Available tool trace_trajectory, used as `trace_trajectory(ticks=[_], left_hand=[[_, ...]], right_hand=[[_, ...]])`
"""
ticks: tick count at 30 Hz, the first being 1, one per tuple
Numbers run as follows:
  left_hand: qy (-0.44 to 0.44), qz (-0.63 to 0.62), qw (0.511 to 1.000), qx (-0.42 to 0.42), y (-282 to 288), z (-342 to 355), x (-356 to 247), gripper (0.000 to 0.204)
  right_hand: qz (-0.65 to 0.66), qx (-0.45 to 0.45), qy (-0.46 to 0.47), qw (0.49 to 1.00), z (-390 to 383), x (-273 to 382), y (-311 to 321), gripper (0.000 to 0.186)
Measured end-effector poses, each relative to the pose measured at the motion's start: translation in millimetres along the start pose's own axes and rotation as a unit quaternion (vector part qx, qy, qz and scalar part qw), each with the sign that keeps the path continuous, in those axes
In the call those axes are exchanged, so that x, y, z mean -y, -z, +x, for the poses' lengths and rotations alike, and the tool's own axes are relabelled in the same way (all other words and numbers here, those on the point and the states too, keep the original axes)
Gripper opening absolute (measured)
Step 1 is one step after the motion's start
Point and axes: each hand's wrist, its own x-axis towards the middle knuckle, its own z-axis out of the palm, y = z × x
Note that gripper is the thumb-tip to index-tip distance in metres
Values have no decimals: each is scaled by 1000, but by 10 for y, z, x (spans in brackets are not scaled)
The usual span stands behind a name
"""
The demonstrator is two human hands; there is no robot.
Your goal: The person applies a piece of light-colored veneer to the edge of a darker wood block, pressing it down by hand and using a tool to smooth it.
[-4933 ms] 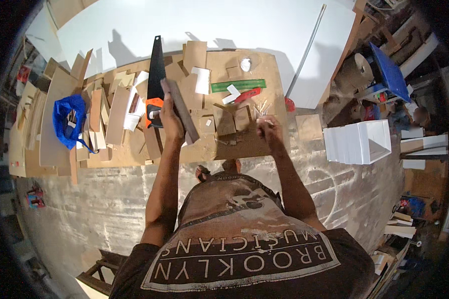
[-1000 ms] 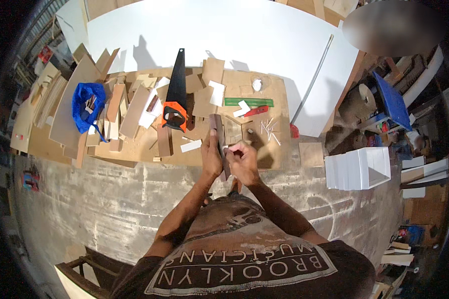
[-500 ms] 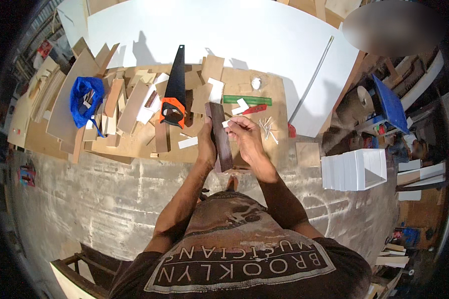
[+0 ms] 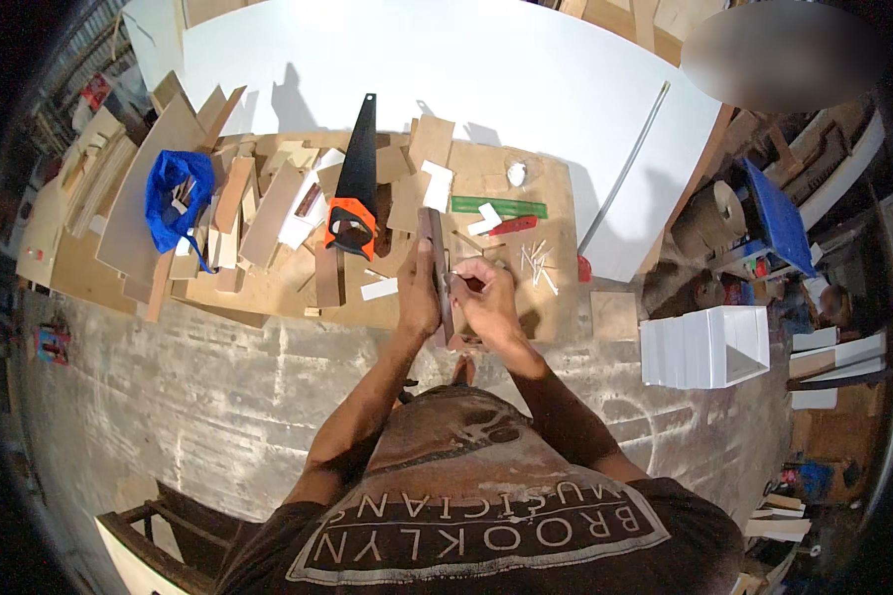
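My left hand (image 4: 419,297) grips a long dark-brown wooden piece (image 4: 430,224), turned narrow-side up above the table's front part. My right hand (image 4: 484,302) is pinched against that piece's right side; whatever its fingertips hold is too small to make out. Beyond the hands lie an orange-handled black saw (image 4: 352,220), a green strip (image 4: 514,207), a red tool (image 4: 516,224) and several white pieces (image 4: 437,183). Thin pale sticks (image 4: 538,266) are scattered right of my right hand.
A blue bag (image 4: 169,183) sits among several wood offcuts at the left of the table (image 4: 556,307). A large white panel (image 4: 417,50) spans the back. White stacked boxes (image 4: 704,347) stand on the floor at right, near a blue board (image 4: 776,218).
The wooden piece has turned from broad face to edge-on. My right hand, earlier apart at the table's right, has joined it and moved slightly lower in the last half second.
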Motion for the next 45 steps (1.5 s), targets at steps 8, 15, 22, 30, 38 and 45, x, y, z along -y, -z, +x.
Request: trace_trajectory(ticks=[8, 15, 22, 30, 38, 45], left_hand=[[-11, -1, 1000, 6, -26, -12, 29, 46], [8, -8, 1000, 12, -49, -2, -22, 46], [43, -42, 998, 26, 121, 88, -76, 43], [44, -57, 997, 26, 121, 92, -81, 46], [55, -62, 996, 27, 147, 80, -122, 45], [1, -10, 999, 40, 73, 86, -128, 47]], right_hand=[[-84, -42, 30, 995, 54, -92, -26, 11], [-1, -12, -12, 1000, 318, 0, 59, 8], [44, 21, 64, 997, 169, 151, 135, 7], [67, -32, 77, 994, 258, 152, -28, 7], [84, 11, -23, 996, 287, 213, -13, 10], [102, -36, -6, 994, 248, 171, -88, 5]])
